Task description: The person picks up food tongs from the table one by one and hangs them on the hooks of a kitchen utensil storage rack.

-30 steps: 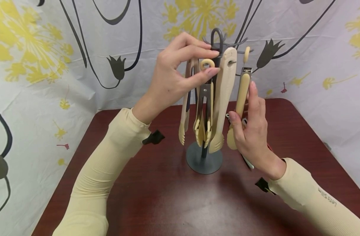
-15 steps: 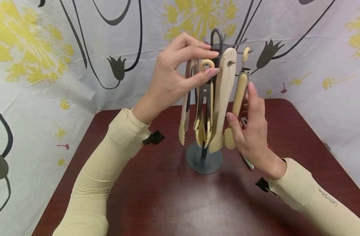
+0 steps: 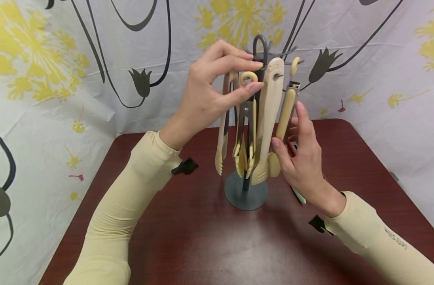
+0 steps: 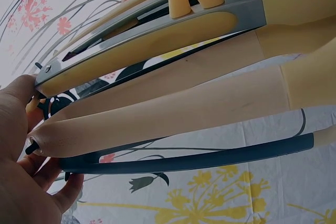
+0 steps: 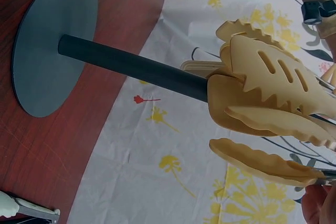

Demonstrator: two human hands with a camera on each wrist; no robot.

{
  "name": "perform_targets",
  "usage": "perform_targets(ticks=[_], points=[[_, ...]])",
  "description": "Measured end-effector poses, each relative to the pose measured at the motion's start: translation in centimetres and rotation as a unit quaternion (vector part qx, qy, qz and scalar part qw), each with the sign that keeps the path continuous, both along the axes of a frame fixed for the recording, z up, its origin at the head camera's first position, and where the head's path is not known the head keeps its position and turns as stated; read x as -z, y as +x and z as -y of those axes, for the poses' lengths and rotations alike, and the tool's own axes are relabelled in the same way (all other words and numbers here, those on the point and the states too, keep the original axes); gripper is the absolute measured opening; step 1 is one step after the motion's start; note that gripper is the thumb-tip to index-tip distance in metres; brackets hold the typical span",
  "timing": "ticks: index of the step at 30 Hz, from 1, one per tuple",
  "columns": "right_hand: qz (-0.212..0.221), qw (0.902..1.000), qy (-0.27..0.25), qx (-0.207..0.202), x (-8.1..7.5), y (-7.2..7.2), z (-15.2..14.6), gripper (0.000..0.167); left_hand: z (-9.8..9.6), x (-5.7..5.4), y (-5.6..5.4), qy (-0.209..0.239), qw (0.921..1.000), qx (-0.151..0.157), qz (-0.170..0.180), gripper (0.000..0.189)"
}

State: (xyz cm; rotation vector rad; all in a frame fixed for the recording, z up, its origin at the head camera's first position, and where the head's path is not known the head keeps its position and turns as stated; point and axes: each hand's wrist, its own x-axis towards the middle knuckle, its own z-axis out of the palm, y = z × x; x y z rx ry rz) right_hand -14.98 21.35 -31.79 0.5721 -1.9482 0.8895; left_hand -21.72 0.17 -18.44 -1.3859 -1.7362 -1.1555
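A dark grey utensil stand [image 3: 246,194] carries several hanging tools, among them a beige slotted turner [image 3: 273,99] and tongs with yellow tips [image 3: 247,118]. My left hand [image 3: 209,87] grips the stand near its top, its thumb across the ring of these tongs. On the right, my right hand [image 3: 304,158] holds another pair of tongs [image 3: 285,113] with yellow handles between thumb and fingers. Their ring [image 3: 294,66] is at a hook, whose tip shows past it. In the right wrist view, the scalloped tips [image 5: 252,161] of tongs hang beside the other heads.
Behind the right hand, a pale-handled utensil [image 3: 298,194] lies on the dark red table [image 3: 188,237]; its end [image 5: 37,211] shows in the right wrist view. Upper hooks [image 3: 288,52] stick out to the right. A flower-patterned sheet [image 3: 110,47] hangs behind.
My right hand has shifted the yellow-handled tongs slightly left toward the stand, the ring sitting farther in along the hook. The left hand stays in place.
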Motion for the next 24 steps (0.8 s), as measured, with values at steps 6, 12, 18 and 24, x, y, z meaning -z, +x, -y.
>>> perform_targets(ticks=[6, 12, 18, 24], points=[[0.017, 0.9998, 0.008, 0.0, -0.1, 0.0, -0.1, 0.071, 0.1, 0.0, 0.0, 0.0, 1.0, 0.0, -0.001, 0.022], [0.038, 0.9989, 0.027, 0.003, -0.3, 0.0, -0.3, 0.072, 0.1, 0.0, 0.0, 0.0, 1.0, 0.0, 0.001, 0.022], [0.041, 0.999, 0.019, -0.006, -0.6, 0.0, -0.5, 0.071, 0.1, 0.0, 0.0, 0.002, 1.0, 0.001, 0.003, 0.022], [0.033, 0.9993, -0.012, -0.012, -1.1, -0.3, -0.9, 0.069, 0.0, 0.0, 0.0, 0.004, 1.0, 0.002, 0.007, 0.022]])
